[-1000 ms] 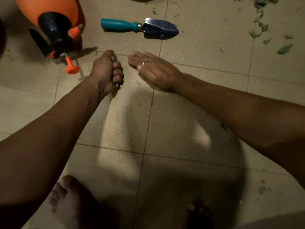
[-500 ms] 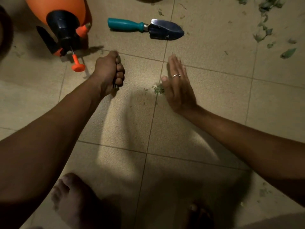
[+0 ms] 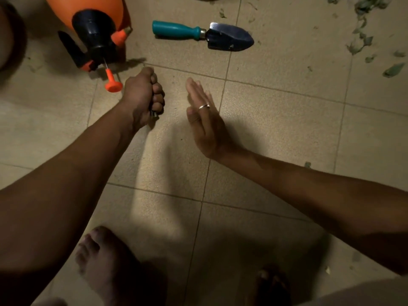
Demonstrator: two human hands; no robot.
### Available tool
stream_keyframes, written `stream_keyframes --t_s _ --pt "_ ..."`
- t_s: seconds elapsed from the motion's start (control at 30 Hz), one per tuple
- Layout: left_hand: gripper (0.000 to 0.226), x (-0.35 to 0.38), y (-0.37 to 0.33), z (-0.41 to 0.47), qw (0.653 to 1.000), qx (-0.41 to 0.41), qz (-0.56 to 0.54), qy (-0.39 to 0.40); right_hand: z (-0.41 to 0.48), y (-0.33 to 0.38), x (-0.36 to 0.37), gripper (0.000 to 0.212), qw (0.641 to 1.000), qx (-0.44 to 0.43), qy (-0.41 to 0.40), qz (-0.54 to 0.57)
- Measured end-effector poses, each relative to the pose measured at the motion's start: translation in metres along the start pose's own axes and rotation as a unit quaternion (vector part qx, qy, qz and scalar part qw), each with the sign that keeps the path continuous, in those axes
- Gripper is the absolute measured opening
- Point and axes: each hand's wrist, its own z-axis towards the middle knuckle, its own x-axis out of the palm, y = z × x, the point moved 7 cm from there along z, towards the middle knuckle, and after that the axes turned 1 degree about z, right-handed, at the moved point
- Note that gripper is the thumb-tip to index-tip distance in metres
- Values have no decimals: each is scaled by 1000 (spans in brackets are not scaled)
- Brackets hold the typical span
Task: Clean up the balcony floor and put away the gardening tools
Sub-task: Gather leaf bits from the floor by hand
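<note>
My left hand (image 3: pixel 141 96) is a closed fist resting on the beige tiled floor (image 3: pixel 276 120). A small dark thing (image 3: pixel 154 113) pokes out below its fingers; I cannot tell what it is. My right hand (image 3: pixel 205 120) stands on its edge on the tile just right of the fist, flat, with a ring on one finger and nothing in it. A trowel (image 3: pixel 198 34) with a teal handle and a dark blade lies on the floor beyond both hands. Green leaf scraps (image 3: pixel 362 40) are scattered at the far right.
An orange pressure sprayer (image 3: pixel 95 29) with a black cap and an orange plunger lies on its side at the upper left, close to my left fist. A dark round object (image 3: pixel 8 36) sits at the left edge. My bare feet (image 3: pixel 103 261) are at the bottom.
My right hand turned from palm-down to standing on its edge and has swept left toward the fist. The small green pile seen beside it half a second ago no longer shows. The left fist stayed put.
</note>
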Motion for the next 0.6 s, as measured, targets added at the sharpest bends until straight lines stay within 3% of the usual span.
stream_keyframes --t_s 0.1,0.17,0.23,0.27,0.47,0.6 --pt "39 -8 -1 0 1000 -3 -13 -3 -37 19 22 52 975 -135 118 -129" --pt "38 -9 -2 1 1000 -5 -18 -2 -71 19 57 53 922 -220 218 -231" --pt "38 -10 -3 2 1000 -4 -23 -1 -85 14 82 56 867 -298 256 -307" --pt "39 -10 -3 2 1000 -2 -27 2 -81 10 87 58 857 -304 256 -328" --pt "44 -14 -3 2 999 -15 -48 4 -9 -4 38 62 913 -152 150 -348" --pt "43 -9 -5 0 999 -15 -48 2 -6 2 9 54 927 -164 153 -300"
